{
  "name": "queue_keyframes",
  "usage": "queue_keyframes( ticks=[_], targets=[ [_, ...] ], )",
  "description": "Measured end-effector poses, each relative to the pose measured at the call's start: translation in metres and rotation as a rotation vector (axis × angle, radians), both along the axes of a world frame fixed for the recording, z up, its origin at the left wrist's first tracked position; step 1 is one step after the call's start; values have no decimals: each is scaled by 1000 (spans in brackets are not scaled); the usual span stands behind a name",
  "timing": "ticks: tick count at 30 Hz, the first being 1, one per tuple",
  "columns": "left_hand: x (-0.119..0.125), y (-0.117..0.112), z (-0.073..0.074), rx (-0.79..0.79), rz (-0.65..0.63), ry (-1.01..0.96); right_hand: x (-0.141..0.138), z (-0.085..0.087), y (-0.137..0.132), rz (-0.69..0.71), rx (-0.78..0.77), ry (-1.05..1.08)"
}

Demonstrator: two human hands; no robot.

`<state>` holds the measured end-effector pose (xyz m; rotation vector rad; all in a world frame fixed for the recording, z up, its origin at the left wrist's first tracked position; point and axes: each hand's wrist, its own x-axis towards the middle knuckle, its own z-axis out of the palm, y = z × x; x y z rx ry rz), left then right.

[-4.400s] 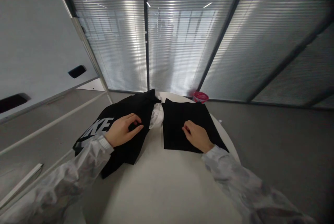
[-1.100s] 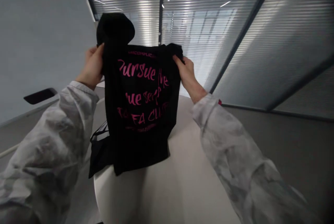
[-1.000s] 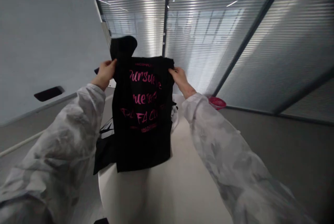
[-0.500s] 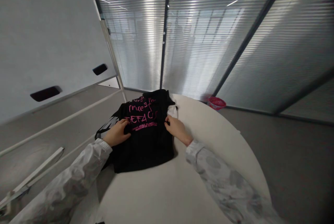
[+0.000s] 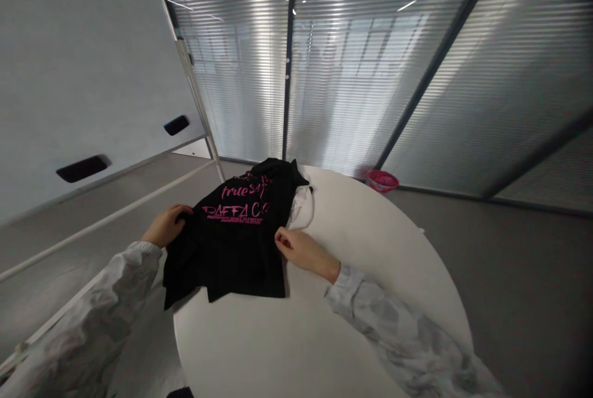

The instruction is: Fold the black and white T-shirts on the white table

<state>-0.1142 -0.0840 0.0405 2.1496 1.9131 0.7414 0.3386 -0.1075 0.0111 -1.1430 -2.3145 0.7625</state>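
Note:
A black T-shirt (image 5: 241, 256) with pink lettering lies spread over the far left part of a white round table (image 5: 361, 317), its left side hanging past the edge. My left hand (image 5: 167, 225) pinches the shirt's left edge between thumb and fingers. At the opposite edge, my right hand (image 5: 303, 251) has its fingers closed on the black cloth. Some white cloth (image 5: 300, 207) with a loop of cord shows from beneath the shirt, just beyond my right hand.
A whiteboard (image 5: 92, 76) on a pale metal frame stands at the left. Behind the table runs a glass partition (image 5: 343, 89) with blinds. A pink-rimmed waste bin (image 5: 382, 180) is on the floor past the far right edge. Something dark (image 5: 180, 392) pokes in at the bottom.
My left hand has moved left to the shirt's outer edge, drawing the cloth out flatter. My right hand has come slightly nearer and left. More white cloth shows on the right.

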Motion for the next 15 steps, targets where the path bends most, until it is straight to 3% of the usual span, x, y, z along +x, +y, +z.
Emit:
queue_keyframes(
  ticks=[4, 7, 11, 15],
  targets=[
    [35, -18, -10, 14, -61, 113, 4, 14, 15, -122, 333, -111],
    [77, -37, -12, 0, -230, 184, 7, 16, 33, -74, 467, -109],
    [110, -50, -31, -40, -339, 243, 13, -10, 50, 30, 449, -211],
    [105, -50, -44, 5, -361, 298, 31, -35, 53, -92, 427, -236]
  ],
)
